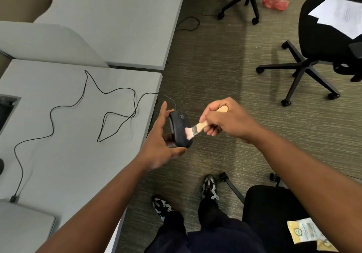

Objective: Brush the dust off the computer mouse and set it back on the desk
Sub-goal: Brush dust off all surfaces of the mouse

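Head view: the left hand [159, 135] covers the near side of the black computer mouse [180, 130], its fingers curled round the mouse's far and lower ends, so that flank is hidden. The right hand [225, 120] grips the wooden brush [197, 128], hiding most of the handle; the pale bristles touch the mouse's upper face. Both are held off the tabletop [78, 155], just past its right edge, over open carpet [215, 66]. The mouse's cable [109, 113] loops loosely across the tabletop toward a plug near the left edge. A chair [321, 43] carrying papers [340, 15] stands well apart at right; another chair seat [274, 213] sits close behind the right forearm, cut off by the frame.
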The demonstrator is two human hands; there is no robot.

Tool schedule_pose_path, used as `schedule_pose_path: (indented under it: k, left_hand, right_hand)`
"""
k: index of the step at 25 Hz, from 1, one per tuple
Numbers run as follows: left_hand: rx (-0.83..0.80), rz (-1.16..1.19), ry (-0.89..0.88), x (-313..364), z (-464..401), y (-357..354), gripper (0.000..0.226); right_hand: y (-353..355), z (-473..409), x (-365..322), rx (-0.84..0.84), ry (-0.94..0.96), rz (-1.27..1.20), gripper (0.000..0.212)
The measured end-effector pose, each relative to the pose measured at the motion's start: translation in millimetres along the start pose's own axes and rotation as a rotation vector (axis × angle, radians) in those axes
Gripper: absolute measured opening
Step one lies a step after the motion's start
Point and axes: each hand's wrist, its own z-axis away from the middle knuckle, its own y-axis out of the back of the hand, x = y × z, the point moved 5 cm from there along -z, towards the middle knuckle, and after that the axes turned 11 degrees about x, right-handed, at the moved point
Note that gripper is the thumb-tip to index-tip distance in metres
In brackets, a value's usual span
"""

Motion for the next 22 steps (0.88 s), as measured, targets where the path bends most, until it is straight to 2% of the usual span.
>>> schedule_pose_path:
  k: [4,10,14,17,19,22]
  left_hand:
    - [-0.023,-0.012,-0.004,2,2,-4,0.144]
    - [-0.029,-0.025,-0.034,6,8,-3,0.143]
    - [-0.078,-0.052,-0.02,5,11,-6,0.144]
    - [-0.077,-0.059,-0.032,8,12,-8,0.145]
    - [-0.057,-0.057,-0.03,9,12,-6,0.146]
    - [-0.052,-0.061,-0.024,8,12,-5,0.145]
  right_hand:
    - [8,-8,-2,0.152,0.028,-0.094,0.017]
    - [9,-4,1,-0.021,-0.026,0.02,0.015]
    - [14,-7,-5,0.078,0.056,-0.068,0.013]
    - [10,-9,0,0.019,0.081,0.045,0.013]
    - [16,-11,4,0.048,0.087,0.158,0.013]
    - [17,-7,-1,0.025,0.105,0.08,0.014]
